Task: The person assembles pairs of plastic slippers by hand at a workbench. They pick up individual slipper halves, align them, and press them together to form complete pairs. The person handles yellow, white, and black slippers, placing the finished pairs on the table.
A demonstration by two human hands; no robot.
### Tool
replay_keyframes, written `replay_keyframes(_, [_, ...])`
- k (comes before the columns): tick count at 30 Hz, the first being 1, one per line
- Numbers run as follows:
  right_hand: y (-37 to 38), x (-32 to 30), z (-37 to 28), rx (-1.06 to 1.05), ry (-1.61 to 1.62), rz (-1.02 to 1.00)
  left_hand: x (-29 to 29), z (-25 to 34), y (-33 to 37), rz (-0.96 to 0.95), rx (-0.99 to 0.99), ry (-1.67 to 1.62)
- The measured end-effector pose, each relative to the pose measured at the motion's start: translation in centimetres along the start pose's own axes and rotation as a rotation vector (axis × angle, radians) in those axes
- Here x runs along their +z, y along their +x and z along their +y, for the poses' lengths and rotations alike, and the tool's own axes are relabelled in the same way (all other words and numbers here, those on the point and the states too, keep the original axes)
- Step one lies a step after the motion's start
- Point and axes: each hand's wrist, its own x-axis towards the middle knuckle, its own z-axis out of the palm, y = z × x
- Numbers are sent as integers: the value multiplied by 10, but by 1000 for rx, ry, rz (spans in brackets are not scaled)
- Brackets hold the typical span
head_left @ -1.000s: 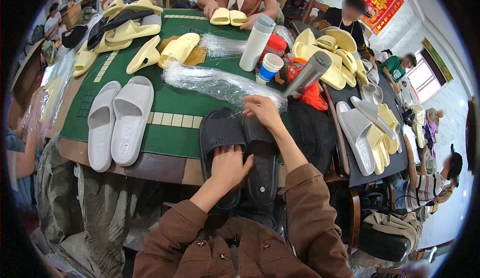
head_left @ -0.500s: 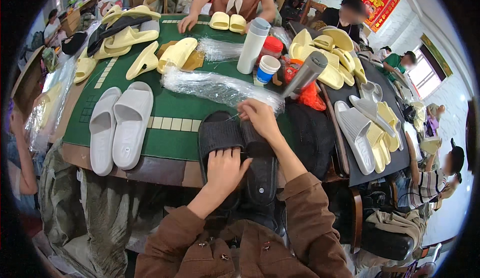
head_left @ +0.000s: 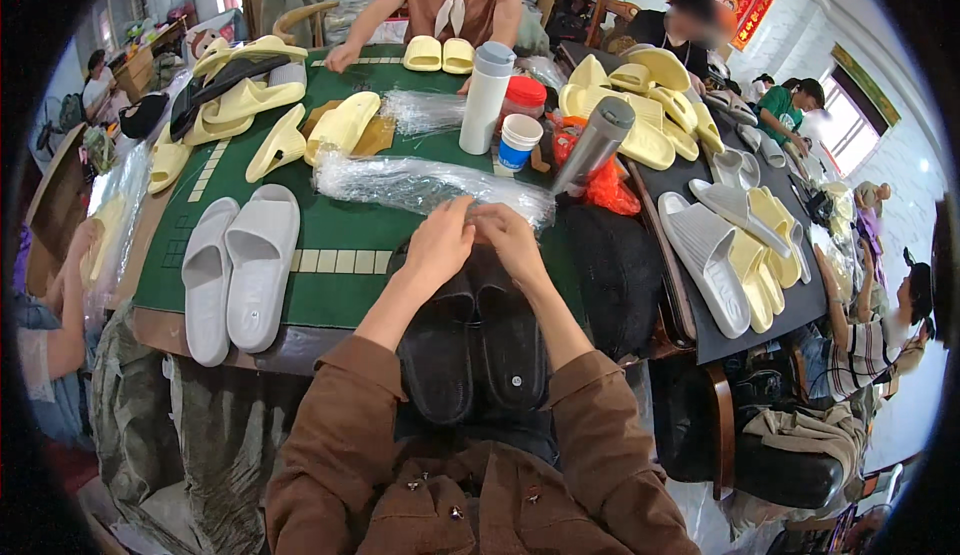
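A pair of black slides, a left one (head_left: 437, 360) and a right one (head_left: 513, 350), lies side by side at the table's near edge, heels toward me. Over their toe ends my left hand (head_left: 443, 243) and my right hand (head_left: 508, 245) meet, fingertips pinched close together. Whatever is between the fingers is too small or hidden to make out. Just beyond my fingers lies a bundle of clear plastic strands (head_left: 410, 181). A pair of grey slides (head_left: 262, 280) rests to the left on the green mat (head_left: 335, 300).
Yellow slides (head_left: 250, 100) pile up at the far left, and more yellow slides (head_left: 655, 135) at the right. A white bottle (head_left: 487, 100), a paper cup (head_left: 519, 143) and a grey flask (head_left: 597, 145) stand beyond my hands. Across the table sits a person (head_left: 450, 5).
My left hand has come out of the left black slide and moved up beside my right hand. My right hand has shifted slightly. The person opposite has moved their hands.
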Motion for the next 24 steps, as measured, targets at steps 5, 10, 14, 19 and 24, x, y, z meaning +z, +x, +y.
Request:
replay_keyframes(5, [-4,1,6,-38,-76,52,26,-13,-5,86,-13,-201])
replay_keyframes(10, [-6,1,4,-27,-99,71,25,-14,-10,123,-67,-299])
replay_keyframes(14, [-7,0,5,-51,-72,60,25,-4,-16,214,-107,-283])
replay_keyframes(19, [-11,7,-3,-41,-43,92,22,-4,-20,263,-125,-313])
replay_keyframes(24, [-12,8,-1,-174,-241,101,24,-7,-21,280,-122,-335])
